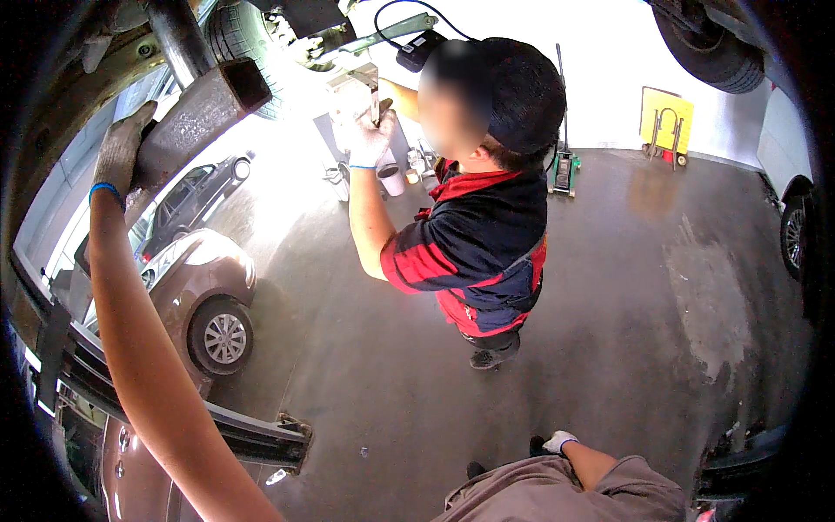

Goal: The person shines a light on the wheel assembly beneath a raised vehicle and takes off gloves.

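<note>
Garage floor (pixel 522 331) | left hand (pixel 120 152) gloved, flat on rusty beam (pixel 196 109) | right hand (pixel 561 442) hanging, grip unclear | tip: steady beam while co-worker (pixel 474 244) works.

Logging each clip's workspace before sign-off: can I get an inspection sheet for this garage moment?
Surface: grey concrete floor, pale stained patches.
Job's things: rusty square metal beam under a raised car.
Clutter: yellow stand, floor jack, cup and small items.
Hands: left hand, gloved, pressed against the beam; right hand, gloved, down by the hip, holding nothing visible.
Cables: black cable overhead.
Surroundings: co-worker in red-and-dark shirt working overhead; parked cars; lift arm.
</note>
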`<action>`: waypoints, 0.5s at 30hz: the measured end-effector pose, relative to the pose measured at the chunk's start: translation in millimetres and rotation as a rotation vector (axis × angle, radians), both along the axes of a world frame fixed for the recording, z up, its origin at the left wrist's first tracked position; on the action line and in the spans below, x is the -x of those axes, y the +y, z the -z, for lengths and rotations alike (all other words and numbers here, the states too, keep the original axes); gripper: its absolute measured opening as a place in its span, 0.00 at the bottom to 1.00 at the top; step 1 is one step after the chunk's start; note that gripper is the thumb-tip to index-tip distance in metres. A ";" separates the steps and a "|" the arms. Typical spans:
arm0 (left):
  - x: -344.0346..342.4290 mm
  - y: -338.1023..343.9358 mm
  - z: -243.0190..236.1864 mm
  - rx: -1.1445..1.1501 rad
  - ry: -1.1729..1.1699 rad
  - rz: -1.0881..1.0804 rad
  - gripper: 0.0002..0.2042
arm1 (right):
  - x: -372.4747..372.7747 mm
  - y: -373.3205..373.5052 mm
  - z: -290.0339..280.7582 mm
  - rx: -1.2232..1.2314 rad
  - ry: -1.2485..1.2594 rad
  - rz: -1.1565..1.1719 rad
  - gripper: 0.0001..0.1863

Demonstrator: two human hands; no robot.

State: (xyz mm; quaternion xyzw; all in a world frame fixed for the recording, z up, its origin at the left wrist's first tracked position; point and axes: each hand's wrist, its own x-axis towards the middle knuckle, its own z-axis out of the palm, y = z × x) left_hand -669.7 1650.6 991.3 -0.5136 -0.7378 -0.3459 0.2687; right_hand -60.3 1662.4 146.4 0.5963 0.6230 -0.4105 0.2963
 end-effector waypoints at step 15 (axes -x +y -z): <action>-3.4 -7.0 -3.6 0.195 0.208 -0.136 0.21 | -4.2 -2.4 -12.8 0.016 0.011 -0.030 0.28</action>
